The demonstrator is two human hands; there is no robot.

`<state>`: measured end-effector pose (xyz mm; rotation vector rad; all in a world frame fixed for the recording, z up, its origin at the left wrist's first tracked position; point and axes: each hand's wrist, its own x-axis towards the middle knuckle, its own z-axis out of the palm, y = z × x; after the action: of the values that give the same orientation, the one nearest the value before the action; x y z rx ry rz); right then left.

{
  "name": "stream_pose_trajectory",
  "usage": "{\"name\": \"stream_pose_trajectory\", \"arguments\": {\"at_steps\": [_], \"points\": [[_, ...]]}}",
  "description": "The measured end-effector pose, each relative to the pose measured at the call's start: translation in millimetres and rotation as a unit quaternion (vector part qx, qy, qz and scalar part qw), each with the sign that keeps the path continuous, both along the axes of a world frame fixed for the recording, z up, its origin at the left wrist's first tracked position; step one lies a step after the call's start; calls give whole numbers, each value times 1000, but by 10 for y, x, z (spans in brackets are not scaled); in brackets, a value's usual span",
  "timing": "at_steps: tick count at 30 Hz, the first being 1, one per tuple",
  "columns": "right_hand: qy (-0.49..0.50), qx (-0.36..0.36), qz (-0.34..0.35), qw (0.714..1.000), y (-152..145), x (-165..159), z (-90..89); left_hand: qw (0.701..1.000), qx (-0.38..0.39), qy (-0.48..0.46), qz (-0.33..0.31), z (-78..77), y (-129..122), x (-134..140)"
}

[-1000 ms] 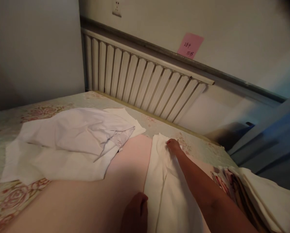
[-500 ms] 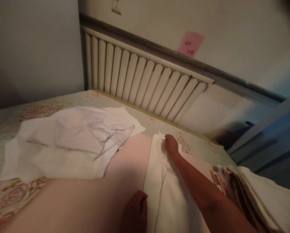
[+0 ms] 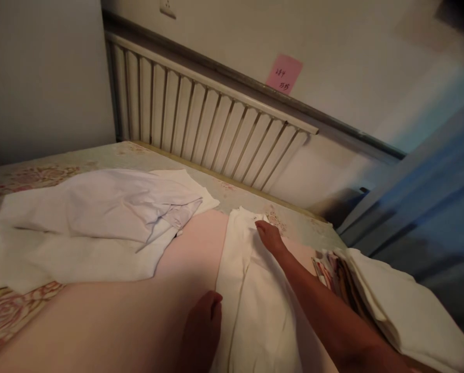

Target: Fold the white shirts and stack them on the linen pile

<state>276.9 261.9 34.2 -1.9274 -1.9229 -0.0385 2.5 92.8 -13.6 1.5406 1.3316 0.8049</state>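
A long white garment [image 3: 251, 290], partly folded lengthwise, lies on a pink board or pad [image 3: 138, 321]. My right hand [image 3: 269, 235] is closed at the garment's far end, its fingertips gripping the cloth near the right corner. Close to me, my left hand [image 3: 204, 324] is curled at the garment's left edge, thumb against the fingers; its underside is hidden. To the left, a rumpled pale lilac garment [image 3: 103, 202] rests on top of other white cloth [image 3: 111, 261].
A stack of folded clothes [image 3: 403, 300] stands at the right, under my right forearm's side. Flowered cloth [image 3: 17, 311] covers the bed. Behind it are a radiator [image 3: 200, 114], a wall with a pink note [image 3: 284, 73], and a blue curtain [image 3: 422, 217].
The view has shifted right, so everything appears further left. My right hand has drawn slightly back toward me along the white garment. My left hand stays at its edge.
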Motion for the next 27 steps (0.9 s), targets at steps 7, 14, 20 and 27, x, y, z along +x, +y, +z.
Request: {"name": "stream_pose_trajectory", "arguments": {"at_steps": [7, 14, 20, 27], "points": [[8, -34, 11, 999, -928, -55, -60, 1000, 9, -1, -12, -118, 48, 42], [-50, -85, 50, 994, -984, -262, -209, 999, 30, 21, -16, -29, 26, 22], [-107, -75, 41, 991, -972, -319, -333, 999, 35, 23, -20, -2, 32, 21], [-103, 3, -22, 994, -1095, -364, -265, 999, 39, 24, -8, 47, 22, 7]]}}
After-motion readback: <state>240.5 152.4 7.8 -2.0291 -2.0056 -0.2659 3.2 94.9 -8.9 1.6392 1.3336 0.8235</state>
